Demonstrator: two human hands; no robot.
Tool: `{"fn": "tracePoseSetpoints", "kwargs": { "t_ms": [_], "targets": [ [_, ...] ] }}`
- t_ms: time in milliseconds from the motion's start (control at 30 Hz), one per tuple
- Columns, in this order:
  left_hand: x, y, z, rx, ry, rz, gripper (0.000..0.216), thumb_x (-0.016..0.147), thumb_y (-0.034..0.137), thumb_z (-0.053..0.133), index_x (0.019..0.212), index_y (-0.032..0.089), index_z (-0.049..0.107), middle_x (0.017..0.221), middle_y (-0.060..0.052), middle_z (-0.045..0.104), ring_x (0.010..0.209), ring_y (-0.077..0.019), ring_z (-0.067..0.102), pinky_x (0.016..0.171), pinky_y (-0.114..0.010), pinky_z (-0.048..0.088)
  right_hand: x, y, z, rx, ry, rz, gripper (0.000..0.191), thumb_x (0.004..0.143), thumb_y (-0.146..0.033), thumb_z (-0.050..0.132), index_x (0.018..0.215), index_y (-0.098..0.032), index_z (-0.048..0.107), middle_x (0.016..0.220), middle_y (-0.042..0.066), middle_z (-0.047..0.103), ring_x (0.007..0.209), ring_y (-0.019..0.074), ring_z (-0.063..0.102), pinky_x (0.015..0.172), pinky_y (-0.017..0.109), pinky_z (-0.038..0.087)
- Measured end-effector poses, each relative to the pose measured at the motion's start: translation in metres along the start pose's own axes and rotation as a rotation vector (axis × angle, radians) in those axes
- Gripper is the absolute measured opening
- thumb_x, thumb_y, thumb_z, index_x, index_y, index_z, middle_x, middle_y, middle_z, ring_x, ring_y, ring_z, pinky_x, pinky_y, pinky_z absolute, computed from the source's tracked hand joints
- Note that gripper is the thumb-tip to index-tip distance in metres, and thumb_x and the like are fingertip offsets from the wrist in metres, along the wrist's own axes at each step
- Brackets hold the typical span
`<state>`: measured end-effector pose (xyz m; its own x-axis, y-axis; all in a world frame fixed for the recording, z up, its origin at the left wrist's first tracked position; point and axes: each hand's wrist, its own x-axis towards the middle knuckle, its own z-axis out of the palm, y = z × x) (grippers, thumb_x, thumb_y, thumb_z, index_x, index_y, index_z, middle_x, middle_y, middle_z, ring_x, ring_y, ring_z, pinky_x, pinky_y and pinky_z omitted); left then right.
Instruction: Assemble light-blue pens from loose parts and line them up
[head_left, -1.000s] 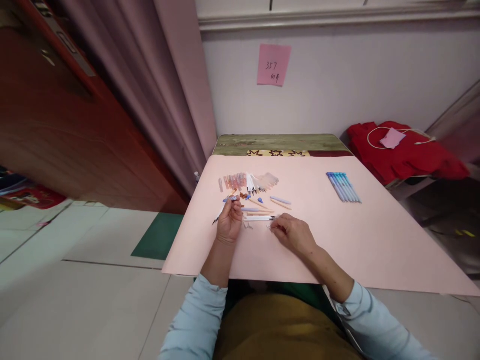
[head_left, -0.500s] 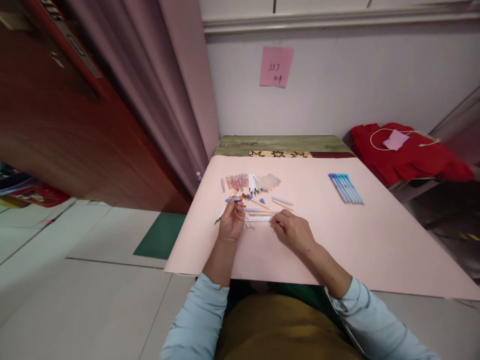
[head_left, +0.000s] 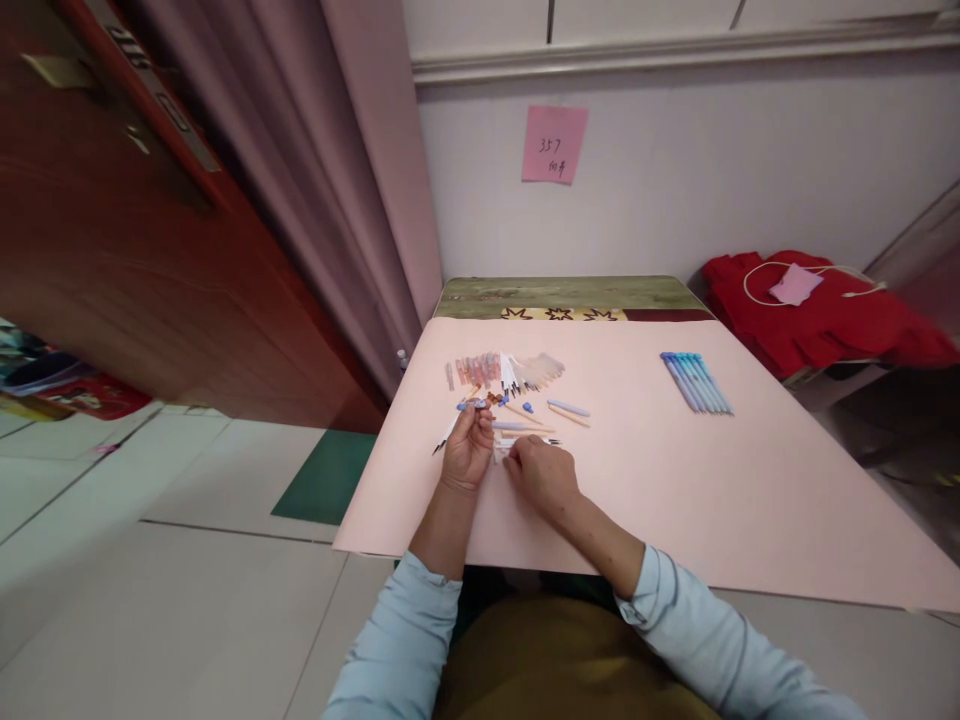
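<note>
My left hand (head_left: 469,455) is closed, with a small blue pen part (head_left: 472,404) pinched at its fingertips. To its right, my right hand (head_left: 546,478) is turned palm down with curled fingers low over the table, by some small pale pieces (head_left: 500,452). Whatever those fingers hold is hidden. White refills with black tips (head_left: 553,441) lie just beyond this hand. Slim blue and cream pen barrels (head_left: 568,408) are scattered past them, along with small blue pieces (head_left: 528,406) and brown pieces (head_left: 495,398).
Rows of pinkish patterned tubes (head_left: 478,370), white refills (head_left: 511,372) and translucent sleeves (head_left: 546,369) lie farther back on the pink-covered table (head_left: 637,500). Several blue pens (head_left: 697,383) are lined up at right. A red cloth (head_left: 787,320) is beyond the table's right edge.
My right hand has moved left, closer to my left hand, uncovering the refills' black tips. The left hand still holds the blue part. The view has shifted slightly.
</note>
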<state>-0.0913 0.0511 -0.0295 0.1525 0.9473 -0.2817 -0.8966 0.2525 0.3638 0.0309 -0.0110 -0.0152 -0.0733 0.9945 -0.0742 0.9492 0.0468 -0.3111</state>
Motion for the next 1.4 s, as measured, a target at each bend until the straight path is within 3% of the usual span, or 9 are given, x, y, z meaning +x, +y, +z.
{"fn": "tracePoseSetpoints", "kwargs": {
  "t_ms": [133,233,400,500,567,900,1167,1400],
  "targets": [
    [0.000,-0.002,-0.001,0.023,-0.009,0.004,0.023,0.096,0.011,0.044,0.087,0.007,0.064,0.084,-0.008,0.066,0.067,-0.0042,0.063,0.059,-0.008,0.053,-0.003,0.005,-0.004,-0.089,0.008,0.015,0.022,0.096,-0.029,0.044,0.104,-0.015,0.059,0.105,0.013,0.065,0.084,0.0243,0.067,0.065,0.031,0.044],
    [0.000,-0.004,-0.001,0.058,-0.005,0.011,0.019,0.094,0.010,0.048,0.085,0.007,0.065,0.084,-0.008,0.068,0.067,-0.0044,0.064,0.060,-0.008,0.054,-0.004,0.019,-0.014,-0.002,0.096,0.072,0.019,0.096,-0.028,0.043,0.102,-0.018,0.058,0.099,0.011,0.068,0.078,0.0221,0.066,0.063,0.029,0.043],
    [0.000,-0.008,-0.003,0.115,-0.036,0.010,0.007,0.087,0.010,0.059,0.087,0.010,0.067,0.084,-0.006,0.070,0.066,-0.0053,0.065,0.059,-0.010,0.055,0.002,0.043,-0.031,0.584,0.211,0.024,0.014,0.089,-0.033,0.054,0.081,-0.022,0.058,0.068,0.001,0.066,0.065,0.0175,0.063,0.060,0.026,0.043],
    [0.000,-0.011,-0.008,0.163,-0.072,0.012,0.003,0.083,0.012,0.066,0.086,0.011,0.067,0.083,-0.006,0.071,0.066,-0.0070,0.065,0.058,-0.013,0.055,0.006,0.041,-0.038,0.971,0.187,-0.019,0.018,0.084,-0.038,0.060,0.083,-0.021,0.060,0.068,0.000,0.065,0.064,0.0163,0.064,0.059,0.025,0.046],
    [0.000,-0.011,-0.010,0.189,-0.116,0.015,0.006,0.080,0.015,0.069,0.085,0.011,0.067,0.082,-0.005,0.070,0.065,-0.0071,0.065,0.058,-0.013,0.055,0.008,0.035,-0.041,1.088,0.178,-0.044,0.019,0.081,-0.039,0.062,0.086,-0.020,0.061,0.070,0.001,0.066,0.065,0.0162,0.065,0.059,0.026,0.048],
    [-0.006,-0.012,-0.005,0.319,-0.239,-0.027,0.017,0.074,0.021,0.077,0.085,0.011,0.069,0.075,-0.003,0.066,0.063,-0.0066,0.060,0.056,-0.014,0.050,0.008,0.018,-0.040,1.098,0.190,-0.033,0.017,0.078,-0.035,0.064,0.086,-0.020,0.063,0.076,0.003,0.071,0.071,0.0192,0.069,0.056,0.026,0.051],
    [-0.006,-0.012,-0.005,0.314,-0.223,-0.027,0.020,0.072,0.022,0.079,0.084,0.011,0.069,0.076,-0.002,0.066,0.061,-0.0056,0.059,0.054,-0.013,0.049,0.007,0.023,-0.037,0.971,0.290,-0.018,0.014,0.079,-0.034,0.062,0.085,-0.021,0.064,0.065,0.001,0.067,0.058,0.0166,0.063,0.053,0.026,0.048],
    [-0.008,-0.013,-0.002,0.369,-0.261,-0.065,0.019,0.073,0.022,0.078,0.084,0.010,0.069,0.072,-0.003,0.066,0.061,-0.0068,0.060,0.054,-0.013,0.049,0.006,0.018,-0.035,1.001,0.262,-0.055,0.013,0.079,-0.033,0.062,0.082,-0.021,0.064,0.064,0.000,0.068,0.057,0.0153,0.062,0.056,0.026,0.050]
  ]
}}
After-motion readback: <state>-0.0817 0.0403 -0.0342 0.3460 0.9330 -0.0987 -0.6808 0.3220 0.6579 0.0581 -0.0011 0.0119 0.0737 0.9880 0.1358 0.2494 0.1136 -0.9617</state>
